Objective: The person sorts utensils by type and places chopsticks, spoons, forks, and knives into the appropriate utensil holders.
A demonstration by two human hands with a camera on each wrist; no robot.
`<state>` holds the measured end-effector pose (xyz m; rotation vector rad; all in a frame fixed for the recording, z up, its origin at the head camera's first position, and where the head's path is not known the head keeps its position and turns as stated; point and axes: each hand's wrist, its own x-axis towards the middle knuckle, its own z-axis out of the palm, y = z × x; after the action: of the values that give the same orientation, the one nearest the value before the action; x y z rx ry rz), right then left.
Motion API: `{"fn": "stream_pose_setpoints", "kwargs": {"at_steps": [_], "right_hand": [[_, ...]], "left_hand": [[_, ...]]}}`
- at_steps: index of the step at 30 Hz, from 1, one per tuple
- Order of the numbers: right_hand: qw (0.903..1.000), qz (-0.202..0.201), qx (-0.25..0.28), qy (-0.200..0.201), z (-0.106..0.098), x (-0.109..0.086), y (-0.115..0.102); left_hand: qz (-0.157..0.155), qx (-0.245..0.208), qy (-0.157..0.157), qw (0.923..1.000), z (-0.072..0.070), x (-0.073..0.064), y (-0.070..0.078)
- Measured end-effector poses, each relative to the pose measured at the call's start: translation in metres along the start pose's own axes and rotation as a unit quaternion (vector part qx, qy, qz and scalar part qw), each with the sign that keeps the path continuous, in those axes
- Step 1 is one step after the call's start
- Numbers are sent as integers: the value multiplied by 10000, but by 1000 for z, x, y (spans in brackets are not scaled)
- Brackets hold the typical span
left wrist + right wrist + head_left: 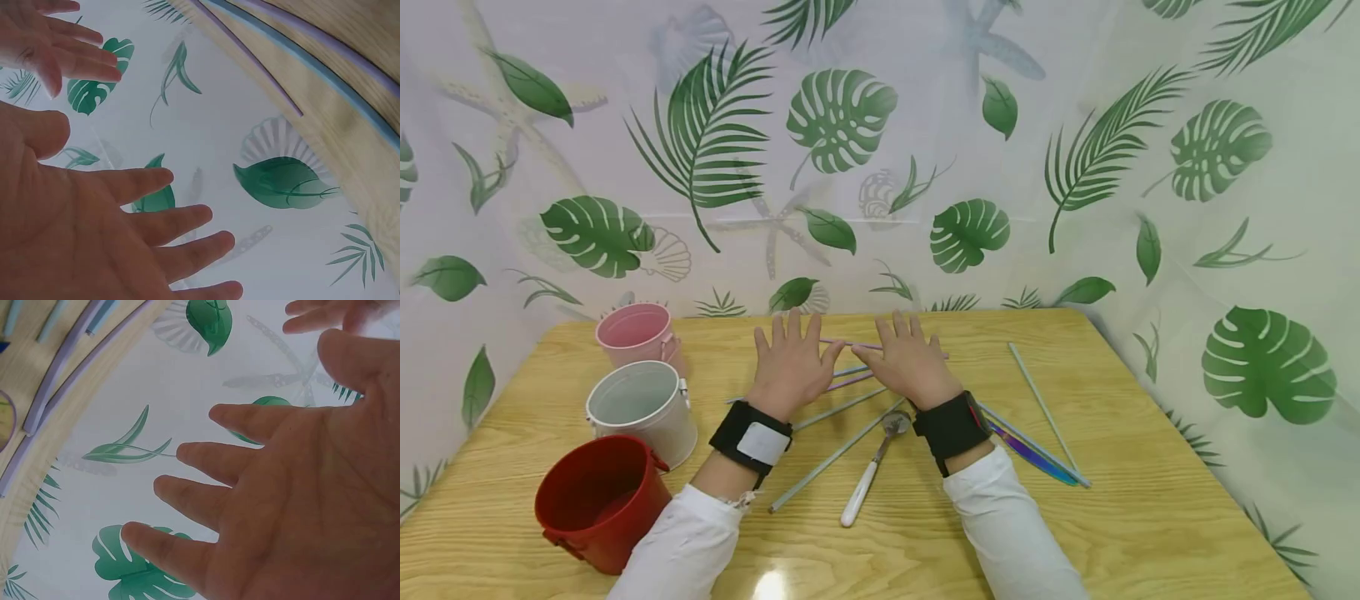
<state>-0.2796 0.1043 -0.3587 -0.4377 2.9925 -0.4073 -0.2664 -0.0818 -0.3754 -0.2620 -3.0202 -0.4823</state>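
Both hands are held out over the middle of the table with fingers straight and spread, and neither holds anything. My left hand (790, 367) is above several thin purple, blue and grey-green sticks (842, 407). Level with it, my right hand (910, 358) covers parts of other sticks; the thumbs point toward each other, slightly apart. Between the wrists lies a spoon (871, 475) with a white handle and metal bowl. A shiny blue-purple piece of cutlery (1037, 454) lies partly hidden under the right wrist. Purple sticks (262, 69) also show beyond the left hand in the left wrist view.
At the left stand a pink bucket (636, 333), a white bucket (673, 429) and a red bucket (640, 500), the red one close to the left sleeve. A lone grey-green stick (1041, 404) lies at the right. A leaf-patterned cloth (880, 275) hangs behind the table.
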Motion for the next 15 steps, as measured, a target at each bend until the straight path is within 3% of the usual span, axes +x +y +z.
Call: {"fn": "stream_pose_setpoints", "kwargs": {"at_steps": [4, 7, 10, 15], "right_hand": [[10000, -33, -38, -14, -1, 0, 1], [10000, -45, -51, -5, -2, 0, 2], [10000, -34, -39, -10, -4, 0, 3], [10000, -29, 20, -69, -5, -2, 5]], "left_hand": [[216, 65, 99, 9997, -8, -8, 3], [505, 35, 153, 9986, -19, -21, 10], [890, -98, 259, 9956, -34, -41, 17], [1452, -423, 469, 9874, -65, -86, 30]]}}
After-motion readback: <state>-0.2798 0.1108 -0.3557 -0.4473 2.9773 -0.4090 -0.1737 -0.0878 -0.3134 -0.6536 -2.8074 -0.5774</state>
